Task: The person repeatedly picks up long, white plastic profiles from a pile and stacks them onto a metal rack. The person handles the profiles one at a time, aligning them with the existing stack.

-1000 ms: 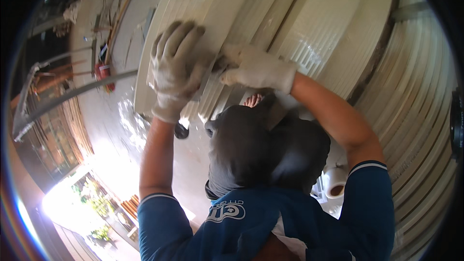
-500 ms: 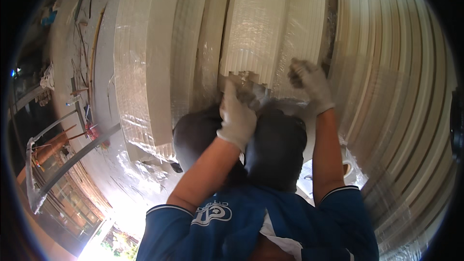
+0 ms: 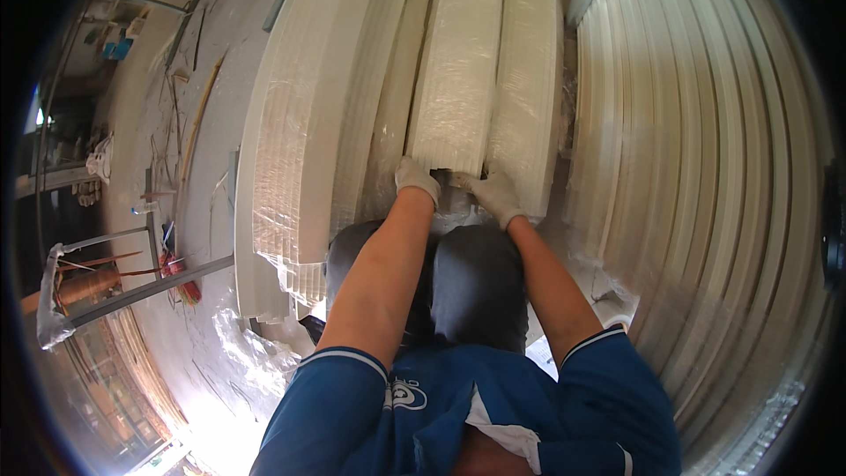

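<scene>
Hands since half a second ago: the right hand [image 3: 493, 194] has come left off the neighbouring bundle, and the left hand [image 3: 417, 181] has gone in farther; both now meet the same strip end.
Middle bundle [image 3: 458, 79]: pale strips, lying lengthwise between other bundles, near end just beyond the knees [image 3: 480, 286].
Left glove: bent around the end's left corner; fingertips hidden, so a pinch cannot be told.
Right glove: at the end's right corner, a digit reaching left; its grip cannot be told.
Wrapping: clear film covers the middle bundle and the right bundle [image 3: 529, 97]; its near end seems unfinished, though how much is left cannot be judged.
Writing: white emblem [image 3: 408, 395] on the blue shirt [image 3: 344, 405]; no label readable on the strips.
</scene>
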Tool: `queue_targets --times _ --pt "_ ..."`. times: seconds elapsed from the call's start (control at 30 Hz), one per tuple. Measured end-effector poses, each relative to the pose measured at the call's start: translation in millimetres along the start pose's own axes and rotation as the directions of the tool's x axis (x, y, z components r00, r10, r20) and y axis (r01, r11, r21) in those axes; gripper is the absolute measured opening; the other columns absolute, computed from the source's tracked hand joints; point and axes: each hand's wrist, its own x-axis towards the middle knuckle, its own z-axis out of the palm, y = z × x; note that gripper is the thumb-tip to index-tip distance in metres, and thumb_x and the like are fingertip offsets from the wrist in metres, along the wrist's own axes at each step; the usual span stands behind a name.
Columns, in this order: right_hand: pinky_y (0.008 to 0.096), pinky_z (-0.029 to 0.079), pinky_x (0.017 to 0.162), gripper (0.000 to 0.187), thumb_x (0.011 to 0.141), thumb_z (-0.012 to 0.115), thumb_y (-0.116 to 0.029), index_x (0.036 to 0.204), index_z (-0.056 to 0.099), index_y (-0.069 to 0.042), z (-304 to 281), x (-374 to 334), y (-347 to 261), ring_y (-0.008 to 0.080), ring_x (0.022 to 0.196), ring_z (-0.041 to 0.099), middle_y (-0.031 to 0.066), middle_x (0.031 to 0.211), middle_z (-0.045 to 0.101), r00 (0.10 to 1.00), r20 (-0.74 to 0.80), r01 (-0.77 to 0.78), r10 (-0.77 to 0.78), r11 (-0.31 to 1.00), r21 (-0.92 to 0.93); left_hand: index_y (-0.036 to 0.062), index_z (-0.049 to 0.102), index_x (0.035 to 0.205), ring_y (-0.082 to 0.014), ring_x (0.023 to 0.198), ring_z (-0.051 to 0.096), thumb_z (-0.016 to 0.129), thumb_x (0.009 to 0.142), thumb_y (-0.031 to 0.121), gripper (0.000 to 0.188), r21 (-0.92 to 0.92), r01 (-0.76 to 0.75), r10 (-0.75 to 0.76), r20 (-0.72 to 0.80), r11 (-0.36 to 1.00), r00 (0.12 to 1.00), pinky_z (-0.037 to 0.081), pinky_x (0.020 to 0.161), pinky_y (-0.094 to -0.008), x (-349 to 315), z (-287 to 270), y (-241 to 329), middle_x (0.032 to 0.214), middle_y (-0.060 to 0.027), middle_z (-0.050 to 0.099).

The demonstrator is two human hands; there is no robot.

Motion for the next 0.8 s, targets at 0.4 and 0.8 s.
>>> queue_targets --times 0.4,0.8 --pt "0.0362 0.054 0.078 0.062 0.067 0.083 -0.039 0.116 0.067 -0.005 -2 -4 0 0.0246 0.085 0.070 0.0145 0.097 0.073 0.994 -0.016 0.112 -0.111 0.982 0.152 0.0079 0.054 0.129 -0.0219 0.111 0.062 0.064 0.080 0.017 0.050 -0.830 -0.083 -0.013 -0.108 0.551 0.994 0.050 0.095 -0.0350 22 39 -14 0.119 -0.0112 0.065" --pt "0.0347 0.052 0.082 0.048 0.077 0.078 -0.027 0.117 0.067 -0.002 -6 -7 -6 0.0236 0.091 0.068 0.0164 0.102 0.072 0.957 -0.038 0.283 -0.288 0.892 0.352 0.0139 0.066 0.103 -0.0192 0.080 0.057 0.059 0.087 0.052 0.042 -0.824 0.156 -0.179 0.295 -0.544 0.938 0.048 0.070 -0.0350 18 37 -4 0.091 -0.0048 0.062"
